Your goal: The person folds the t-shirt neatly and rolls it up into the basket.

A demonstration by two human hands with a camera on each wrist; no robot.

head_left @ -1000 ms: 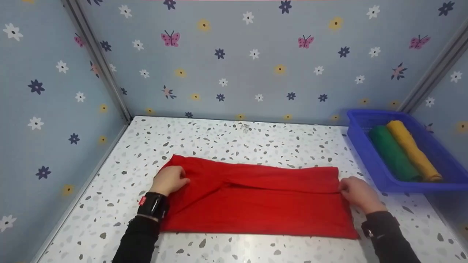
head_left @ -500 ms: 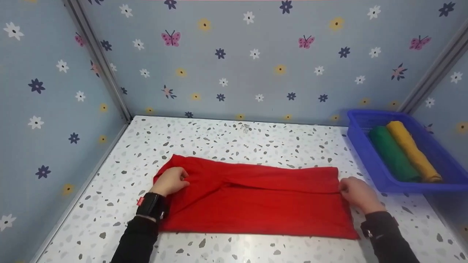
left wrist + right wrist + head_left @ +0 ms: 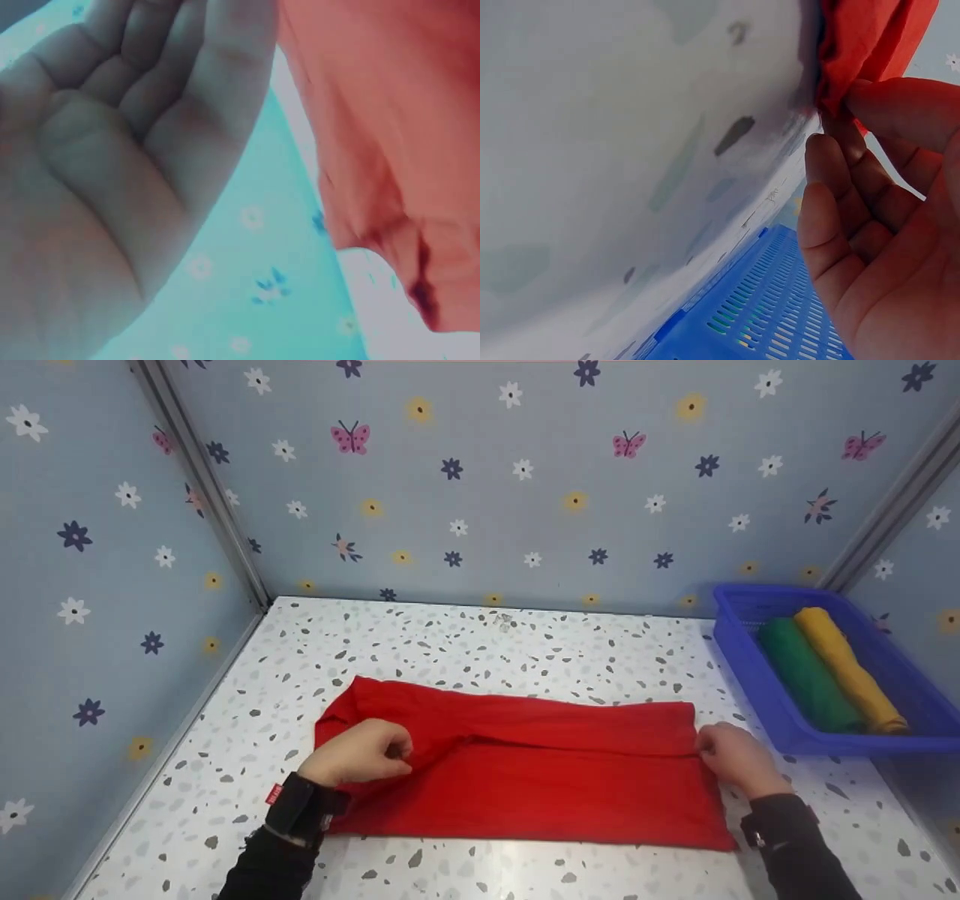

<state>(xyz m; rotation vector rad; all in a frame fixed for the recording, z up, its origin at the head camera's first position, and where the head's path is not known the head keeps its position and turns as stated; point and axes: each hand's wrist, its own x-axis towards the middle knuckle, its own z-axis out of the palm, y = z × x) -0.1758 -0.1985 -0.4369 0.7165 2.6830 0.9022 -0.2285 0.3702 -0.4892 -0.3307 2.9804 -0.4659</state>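
A red cloth (image 3: 555, 787), folded into a long strip, lies across the speckled table. A crease runs along its length, and its left end is rumpled. My left hand (image 3: 364, 751) is over that left end, thumb and index finger loosely curved with a gap between them. In the left wrist view the palm of the left hand (image 3: 112, 172) shows beside the red cloth (image 3: 390, 135), nothing in it. At the opposite end my right hand (image 3: 739, 757) pinches the cloth's edge; thumb and fingertips of the right hand (image 3: 892, 202) meet on the red cloth (image 3: 862, 45) in the right wrist view.
A blue plastic basket (image 3: 750, 682) stands at the right, holding a green roll of cloth (image 3: 810, 675) and a yellow roll of cloth (image 3: 847, 667). Flower-patterned panels (image 3: 480, 480) enclose the speckled table (image 3: 465, 645) at the back and sides.
My left hand has moved right and toward me from the cloth's left edge, its thumb and index finger parting. My right hand stays at the right edge.
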